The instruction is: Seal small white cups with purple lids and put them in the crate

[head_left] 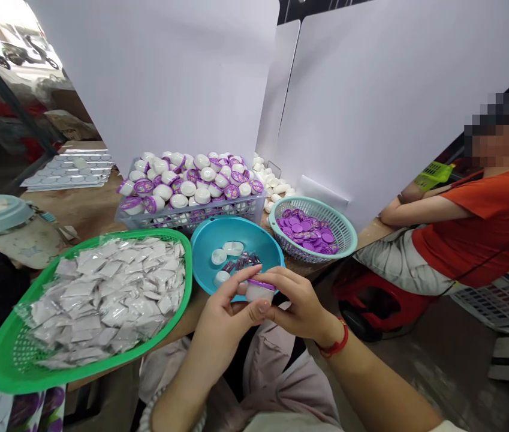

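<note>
Both my hands meet over the near rim of a blue bowl. Between them is a small white tub with a purple lid. My left hand curls its fingers and thumb round the tub's left side. My right hand closes on it from the right, fingers over the lid's top edge. Inside the bowl lie a few white cups and some small dark purple wrapped pieces. The tub's underside is partly hidden by my fingers.
A green basket of small clear packets stands left. Behind the bowl, a clear crate is heaped with lidded tubs. A pale teal basket holds purple lids. White partitions rise behind. At right sits another person.
</note>
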Demonstrator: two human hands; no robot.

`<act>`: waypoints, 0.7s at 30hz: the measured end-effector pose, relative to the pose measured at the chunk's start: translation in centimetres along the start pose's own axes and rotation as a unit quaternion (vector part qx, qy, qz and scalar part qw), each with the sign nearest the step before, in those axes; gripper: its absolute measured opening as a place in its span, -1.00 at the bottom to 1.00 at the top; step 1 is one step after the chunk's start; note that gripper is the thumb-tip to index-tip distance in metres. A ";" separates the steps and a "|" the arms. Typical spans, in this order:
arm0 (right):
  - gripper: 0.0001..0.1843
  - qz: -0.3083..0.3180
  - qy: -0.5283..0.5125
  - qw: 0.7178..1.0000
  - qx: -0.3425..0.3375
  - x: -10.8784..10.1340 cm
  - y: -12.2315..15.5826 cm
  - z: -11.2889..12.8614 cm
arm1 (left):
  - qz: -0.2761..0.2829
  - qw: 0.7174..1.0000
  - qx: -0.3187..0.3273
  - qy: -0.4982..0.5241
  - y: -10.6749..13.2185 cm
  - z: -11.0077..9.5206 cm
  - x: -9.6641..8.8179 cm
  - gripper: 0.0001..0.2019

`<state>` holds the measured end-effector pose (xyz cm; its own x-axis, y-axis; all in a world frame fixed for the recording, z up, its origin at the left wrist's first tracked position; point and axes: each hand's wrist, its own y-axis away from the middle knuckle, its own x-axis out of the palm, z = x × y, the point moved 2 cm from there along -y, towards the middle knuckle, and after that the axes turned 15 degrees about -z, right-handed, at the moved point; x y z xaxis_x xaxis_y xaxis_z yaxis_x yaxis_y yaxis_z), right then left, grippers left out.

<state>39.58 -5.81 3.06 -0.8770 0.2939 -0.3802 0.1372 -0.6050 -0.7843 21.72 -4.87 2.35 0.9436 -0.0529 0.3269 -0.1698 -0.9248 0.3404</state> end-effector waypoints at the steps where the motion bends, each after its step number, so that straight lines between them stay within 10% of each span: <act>1: -0.63 -0.007 0.003 1.000 0.010 0.2 0.1 0.1 | -0.002 1.000 0.026 0.001 -0.1 0.3 -0.1 -0.34; 13: -0.51 -0.050 -0.088 0.979 0.179 2.0 0.3 1.5 | -0.100 0.985 0.136 0.019 0.8 0.3 -1.1 -0.51; 21: -0.51 -0.002 -0.034 0.994 0.100 1.4 -1.6 2.6 | -0.045 0.990 0.096 0.090 0.6 1.4 -2.1 -0.51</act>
<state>36.94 -6.35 5.04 -0.9072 0.2509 -0.3377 0.0444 -0.7411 -0.6699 20.04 -5.84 0.59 0.8831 0.0860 0.4612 -0.0132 -0.9781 0.2077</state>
